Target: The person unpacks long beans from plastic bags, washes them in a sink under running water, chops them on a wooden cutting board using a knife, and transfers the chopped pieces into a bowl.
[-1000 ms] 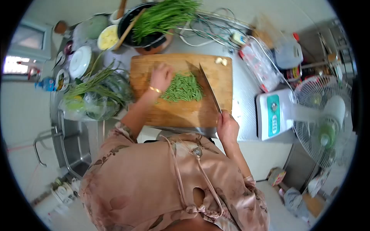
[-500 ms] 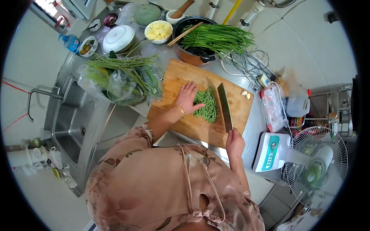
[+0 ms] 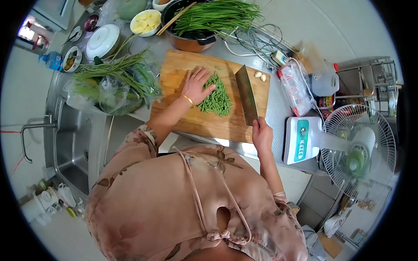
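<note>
My left hand (image 3: 199, 83) rests flat at the left edge of a heap of chopped green beans (image 3: 214, 98), fingers stretched out and thumb touching the pieces. The heap lies mid-way across a wooden cutting board (image 3: 180, 65). My right hand (image 3: 262, 135) is wrapped round the handle of a cleaver (image 3: 247, 95). Its broad blade shows its side and is to the right of the beans, apart from them. Close to the blade, near the board's right edge, are garlic cloves (image 3: 260, 76).
Left of the board lie long beans (image 3: 111, 67) on bagged vegetables (image 3: 117, 93), beside the sink (image 3: 72, 143). Behind stand a bowl of cut potatoes (image 3: 146, 22) and a pot (image 3: 189, 42) with green stalks (image 3: 217, 17). A scale (image 3: 301, 140) and fan (image 3: 358, 150) stand right.
The view has shifted, so the counter appears higher and farther left. My cleaver has moved right, away from the beans, and shows more of its side. My left hand stays by the heap.
</note>
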